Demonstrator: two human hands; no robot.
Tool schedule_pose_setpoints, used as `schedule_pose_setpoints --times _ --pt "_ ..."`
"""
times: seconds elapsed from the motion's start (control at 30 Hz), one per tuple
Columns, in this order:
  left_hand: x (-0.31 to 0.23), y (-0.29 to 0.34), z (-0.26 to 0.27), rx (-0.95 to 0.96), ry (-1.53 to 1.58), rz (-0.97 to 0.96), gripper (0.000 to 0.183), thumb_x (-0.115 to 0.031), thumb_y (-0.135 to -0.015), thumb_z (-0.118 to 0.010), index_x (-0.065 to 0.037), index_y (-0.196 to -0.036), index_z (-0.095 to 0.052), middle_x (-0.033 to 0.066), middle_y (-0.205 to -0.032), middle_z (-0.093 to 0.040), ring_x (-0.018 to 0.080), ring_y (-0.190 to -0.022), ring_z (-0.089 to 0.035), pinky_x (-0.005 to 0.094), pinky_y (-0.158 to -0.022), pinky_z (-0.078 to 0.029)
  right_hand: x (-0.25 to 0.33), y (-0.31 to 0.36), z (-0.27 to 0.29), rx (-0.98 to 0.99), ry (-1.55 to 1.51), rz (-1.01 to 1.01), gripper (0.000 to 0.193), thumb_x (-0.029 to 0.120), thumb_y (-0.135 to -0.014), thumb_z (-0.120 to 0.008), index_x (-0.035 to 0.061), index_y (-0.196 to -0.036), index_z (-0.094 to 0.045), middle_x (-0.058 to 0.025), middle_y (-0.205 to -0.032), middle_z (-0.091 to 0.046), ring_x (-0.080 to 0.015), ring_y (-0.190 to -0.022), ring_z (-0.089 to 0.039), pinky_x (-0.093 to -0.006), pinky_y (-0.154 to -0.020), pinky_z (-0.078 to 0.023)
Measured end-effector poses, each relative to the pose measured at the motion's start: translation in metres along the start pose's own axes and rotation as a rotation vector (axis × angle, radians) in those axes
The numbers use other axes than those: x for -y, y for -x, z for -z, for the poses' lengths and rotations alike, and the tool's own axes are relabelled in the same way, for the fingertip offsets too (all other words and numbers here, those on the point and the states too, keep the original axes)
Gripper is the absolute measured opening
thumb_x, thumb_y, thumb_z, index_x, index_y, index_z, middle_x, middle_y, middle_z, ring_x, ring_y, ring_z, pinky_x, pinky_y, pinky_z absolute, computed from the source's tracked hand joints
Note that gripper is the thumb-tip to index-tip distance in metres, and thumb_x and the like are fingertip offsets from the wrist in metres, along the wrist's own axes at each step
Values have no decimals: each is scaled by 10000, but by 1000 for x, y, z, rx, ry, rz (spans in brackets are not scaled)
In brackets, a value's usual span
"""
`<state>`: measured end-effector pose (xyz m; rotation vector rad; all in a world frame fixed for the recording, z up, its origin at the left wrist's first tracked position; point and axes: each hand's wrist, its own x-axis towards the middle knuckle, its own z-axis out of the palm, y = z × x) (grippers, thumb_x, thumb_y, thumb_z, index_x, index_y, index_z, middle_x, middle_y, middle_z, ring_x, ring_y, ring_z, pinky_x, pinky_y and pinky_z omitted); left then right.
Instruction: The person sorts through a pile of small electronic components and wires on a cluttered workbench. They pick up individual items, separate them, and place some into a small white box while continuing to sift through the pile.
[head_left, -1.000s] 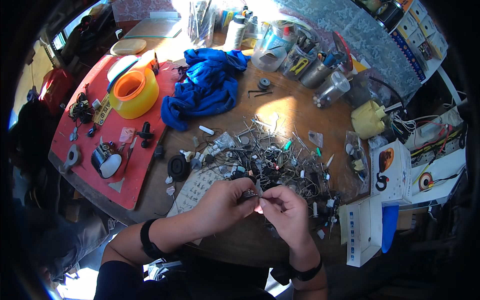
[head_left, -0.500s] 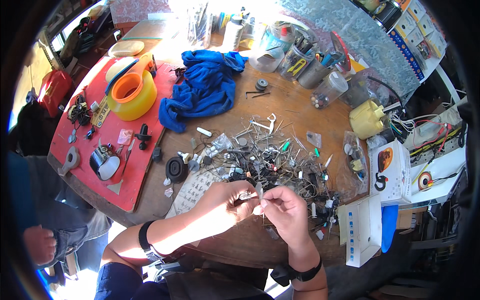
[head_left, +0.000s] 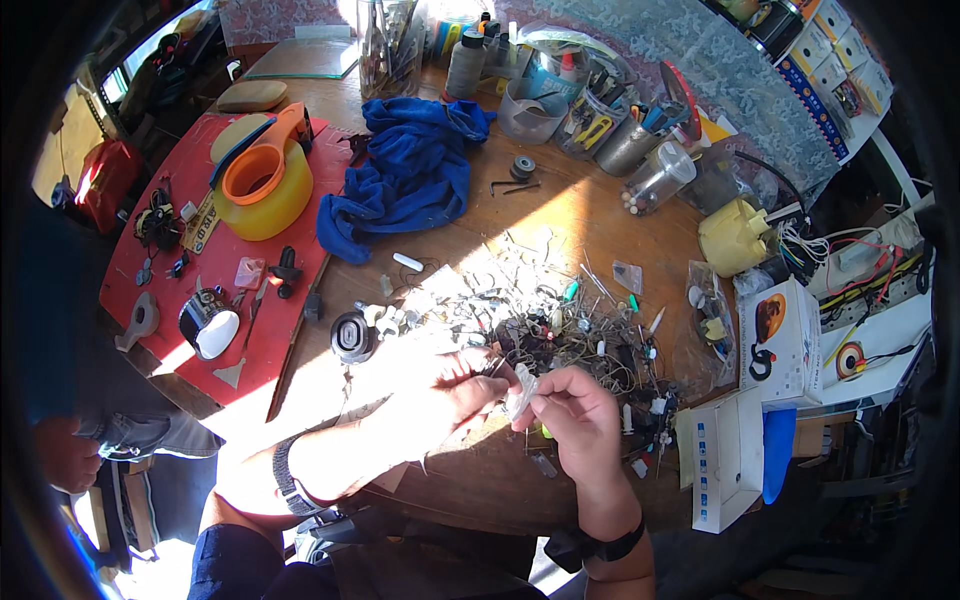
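Close together above the near middle of the table, both my hands work at a small, clear whitish plastic piece [head_left: 521,392]. My right hand [head_left: 582,420] pinches its right side between thumb and fingers. My left hand [head_left: 450,400], brightly sunlit, is closed with thumb against fingers at the piece's left; what it grips is partly hidden and washed out by glare. Just beyond the fingers spreads a tangled heap of small parts [head_left: 590,330]: wires, thin rods, caps and bits of plastic.
A blue cloth [head_left: 410,180], a yellow tub with an orange funnel-like top [head_left: 270,205] and a red board [head_left: 160,300] lie left. Tool containers [head_left: 625,150] line the back. White boxes [head_left: 728,460] stand right. Another person's hand [head_left: 68,455] shows at far left.
The clear piece is tilted and shows more between my hands. My left hand has turned slightly, its fingers looser around. Sunlight has shifted across the table. The other person's hand has moved up and left.
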<state>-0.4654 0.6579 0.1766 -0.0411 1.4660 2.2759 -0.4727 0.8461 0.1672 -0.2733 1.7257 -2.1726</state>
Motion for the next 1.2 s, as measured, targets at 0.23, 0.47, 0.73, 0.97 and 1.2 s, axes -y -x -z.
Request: schedule_pose_setpoints --times 0.23,0.47,0.73,0.97,1.2 --pt "0 -3 1 9 416 146 533 -385 -947 -321 93 -932 -555 161 -692 -572 237 -563 -566 284 -456 -425 0 -1 6 8 -55 0 61 -7 -860 -501 -10 -921 -507 -67 -822 -582 -121 -749 -598 -267 -689 -504" --pt "0 -3 3 16 358 293 234 -266 -914 -513 -61 -803 -526 -9 -605 -415 95 -466 -372 214 -415 -293 -5 -3 9 40 -73 -23 66 0 -861 -505 0 -927 -501 -64 -827 -584 -116 -755 -592 -254 -680 -487" --pt "10 -1 -5 37 -380 -134 81 -104 -859 -616 -34 -862 -574 -26 -750 -562 34 -663 -491 184 -600 -402 -10 0 6 88 -3 -63 72 -13 -857 -535 -1 -926 -515 -39 -855 -559 -92 -757 -571 -230 -701 -476" --pt "7 7 -11 -1 -566 -202 77 -37 -833 -621 -3 -889 -581 -26 -726 -551 23 -654 -483 179 -570 -399 -12 0 6 72 192 12 92 -5 -843 -565 -8 -930 -536 -20 -831 -559 -58 -723 -555 -192 -639 -458" --pt "8 6 -4 22 -596 -74 142 -99 -827 -595 -27 -950 -595 33 -664 -576 64 -615 -511 220 -547 -435 -11 -4 -1 57 389 117 81 20 -832 -591 1 -904 -558 -4 -776 -575 -31 -677 -537 -169 -581 -419"
